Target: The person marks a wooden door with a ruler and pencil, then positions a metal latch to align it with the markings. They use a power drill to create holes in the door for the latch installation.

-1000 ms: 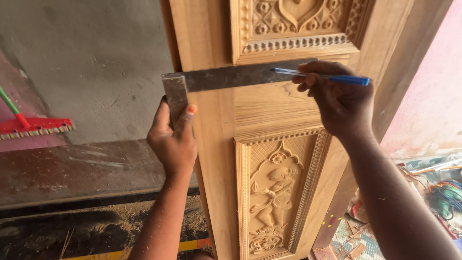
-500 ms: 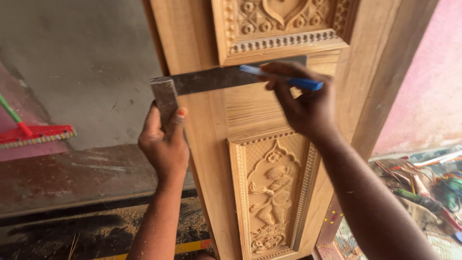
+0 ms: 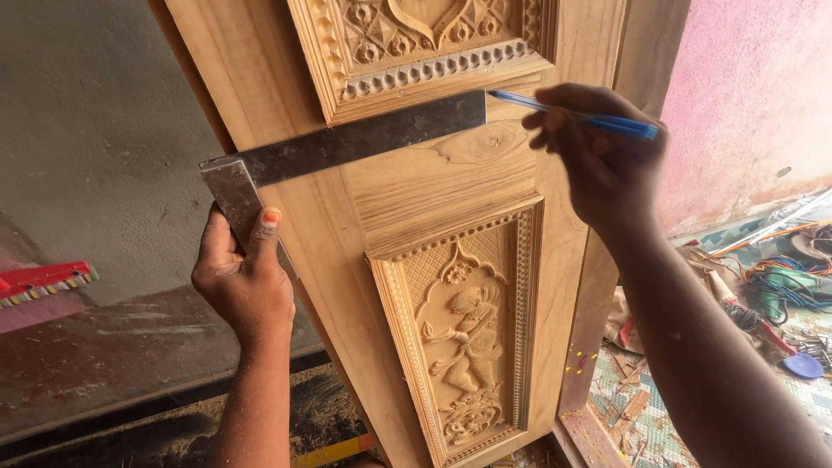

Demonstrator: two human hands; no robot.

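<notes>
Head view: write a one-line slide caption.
Left hand presses a metal try square against a carved wooden door while the right hand holds a blue pen at the blade's end.

Left hand (image 3: 243,282) presses a steel square (image 3: 347,147) against the carved door (image 3: 451,260); right hand (image 3: 602,156) holds a blue pen (image 3: 572,113) at its blade end

door (image 3: 451,186): bare pale wood, unvarnished, matt, visible grain and a knot; carved panels crisp, beaded edges
square (image 3: 347,143): steel blade, dull grey, scuffed; stock is brighter metal, slightly shiny
pen (image 3: 576,114): blue plastic, glossy
wall (image 3: 95,130): grey cement, rough, matt
far wall (image 3: 745,95): pink plaster, coarse
</notes>
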